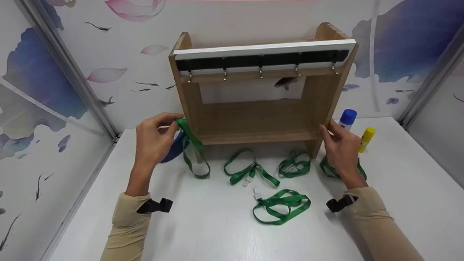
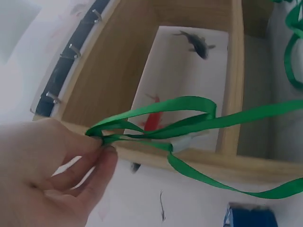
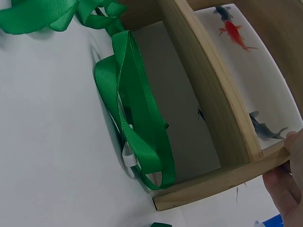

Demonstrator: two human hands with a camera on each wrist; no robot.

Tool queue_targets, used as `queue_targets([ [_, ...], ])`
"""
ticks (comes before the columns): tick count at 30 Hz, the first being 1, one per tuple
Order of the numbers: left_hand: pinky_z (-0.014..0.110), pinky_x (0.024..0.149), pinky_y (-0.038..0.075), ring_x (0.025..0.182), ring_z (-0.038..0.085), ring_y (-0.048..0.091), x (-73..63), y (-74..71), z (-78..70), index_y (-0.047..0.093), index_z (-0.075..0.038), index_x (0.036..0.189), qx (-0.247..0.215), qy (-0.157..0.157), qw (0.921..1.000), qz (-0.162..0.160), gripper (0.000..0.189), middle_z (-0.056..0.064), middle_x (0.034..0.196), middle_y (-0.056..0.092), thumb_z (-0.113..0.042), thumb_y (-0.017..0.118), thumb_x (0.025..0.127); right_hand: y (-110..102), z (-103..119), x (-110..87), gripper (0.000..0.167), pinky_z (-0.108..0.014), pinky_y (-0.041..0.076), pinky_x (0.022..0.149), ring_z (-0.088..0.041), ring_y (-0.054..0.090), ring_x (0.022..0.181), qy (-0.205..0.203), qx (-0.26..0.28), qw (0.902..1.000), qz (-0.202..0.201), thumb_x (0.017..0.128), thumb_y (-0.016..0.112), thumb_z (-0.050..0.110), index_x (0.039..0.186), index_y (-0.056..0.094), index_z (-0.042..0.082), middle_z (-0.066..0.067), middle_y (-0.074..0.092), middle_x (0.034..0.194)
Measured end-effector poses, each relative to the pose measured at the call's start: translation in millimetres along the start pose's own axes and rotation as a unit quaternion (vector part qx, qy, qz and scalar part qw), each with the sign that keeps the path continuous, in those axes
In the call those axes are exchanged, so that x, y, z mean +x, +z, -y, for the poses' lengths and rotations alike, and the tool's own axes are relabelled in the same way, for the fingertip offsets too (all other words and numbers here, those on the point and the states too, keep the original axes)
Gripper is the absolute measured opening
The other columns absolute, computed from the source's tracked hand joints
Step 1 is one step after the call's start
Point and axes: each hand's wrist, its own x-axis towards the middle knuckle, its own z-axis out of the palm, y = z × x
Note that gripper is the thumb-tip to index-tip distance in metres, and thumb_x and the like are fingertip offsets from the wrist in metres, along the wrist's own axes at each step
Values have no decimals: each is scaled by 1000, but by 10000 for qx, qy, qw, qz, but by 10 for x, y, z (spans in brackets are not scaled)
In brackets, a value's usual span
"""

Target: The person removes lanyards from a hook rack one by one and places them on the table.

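Observation:
My left hand (image 1: 154,139) pinches a green lanyard (image 1: 195,141) between thumb and fingers, beside the left side panel of a wooden rack (image 1: 253,117). In the left wrist view this lanyard (image 2: 189,125) spreads in loops across the rack's side edge; whether the fingertips also touch the wood I cannot tell. My right hand (image 1: 342,148) grips the edge of the right side panel (image 3: 208,187), thumb on one face and fingers on the other. Along the rack's top front runs a black strip (image 1: 243,62) with several metal hooks (image 1: 261,72), all bare.
More green lanyards lie on the white table: a looped one (image 1: 237,177), a coiled one (image 1: 305,168), one nearer me (image 1: 281,222) and one partly behind my right wrist (image 1: 328,169). Right of the rack stand a blue-capped tube (image 1: 348,116) and a yellow tube (image 1: 367,139). A blue object (image 1: 176,149) sits left.

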Motion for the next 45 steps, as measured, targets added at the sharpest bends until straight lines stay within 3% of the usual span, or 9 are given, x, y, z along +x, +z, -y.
queue_targets([
  [4, 13, 90, 60, 107, 16, 77, -59, -149, 38, 82, -14, 121, -467, 99, 9988, -63, 21, 2, 117, 81, -10, 67, 107, -2, 7, -1, 45, -12, 55, 91, -32, 71, 131, -11, -20, 10000, 20, 108, 69, 31, 151, 64, 19, -7, 70, 145],
  [6, 13, 94, 59, 108, 14, 76, -90, -199, 63, 82, -15, 123, -820, 15, 9966, 42, 22, 1, 119, 80, -10, 67, 107, -5, 9, 1, 45, -13, 56, 91, -31, 72, 131, -13, -54, 10000, 17, 108, 69, 32, 151, 64, 19, -7, 70, 145],
  [12, 22, 100, 61, 108, 17, 77, -129, -202, 239, 79, -14, 127, -1358, -287, 9865, 869, 23, 6, 121, 78, -10, 67, 107, -6, 5, 1, 44, -18, 58, 93, -31, 72, 131, 4, -64, 10000, -32, 108, 69, 31, 150, 65, 19, -7, 72, 144],
  [18, 29, 91, 65, 98, 21, 77, -199, -41, 366, 81, -16, 124, -352, -197, 9752, 2174, 25, 3, 117, 79, -7, 67, 106, -5, 5, -5, 44, -19, 58, 93, -32, 71, 132, 28, -23, 10000, 22, 108, 69, 30, 150, 65, 20, -7, 71, 145],
  [23, 42, 95, 67, 102, 21, 78, -238, 192, 349, 84, -17, 119, 199, -75, 9587, 2836, 24, 2, 116, 81, -6, 69, 104, -17, 15, -12, 44, -19, 57, 94, -32, 71, 132, 83, -7, 10000, 37, 108, 69, 32, 151, 64, 21, -7, 71, 146],
  [28, 41, 96, 67, 102, 18, 75, -292, 423, 337, 85, -17, 116, 558, -146, 9414, 3323, 24, 1, 112, 82, -6, 70, 102, -29, 17, -7, 45, -17, 57, 94, -31, 71, 133, 96, 6, 9999, 35, 108, 68, 35, 151, 64, 24, -5, 71, 146],
  [34, 33, 79, 63, 89, 18, 66, -402, 634, 320, 86, -14, 118, 1005, -419, 9150, 3884, 25, 0, 108, 81, -11, 66, 102, -39, 23, -6, 45, -11, 55, 92, -29, 71, 133, 60, 11, 10000, 43, 108, 68, 37, 151, 64, 26, -2, 70, 146],
  [40, 35, 81, 63, 86, 17, 66, -505, 772, 270, 86, -14, 110, 1435, -467, 8958, 4181, 26, -2, 96, 78, -35, 85, 95, -35, 30, -11, 45, -12, 55, 92, -30, 72, 131, 22, 23, 10000, 36, 107, 70, 34, 151, 64, 23, -4, 72, 145],
  [45, 41, 91, 63, 91, 18, 64, -526, 822, 283, 85, -13, 109, 1755, -225, 8817, 4374, 21, 1, 101, 76, -16, 91, 89, -12, 11, -15, 44, -6, 52, 89, -32, 73, 129, -78, 58, 10000, 1, 108, 70, 30, 150, 66, 18, -7, 72, 144],
])
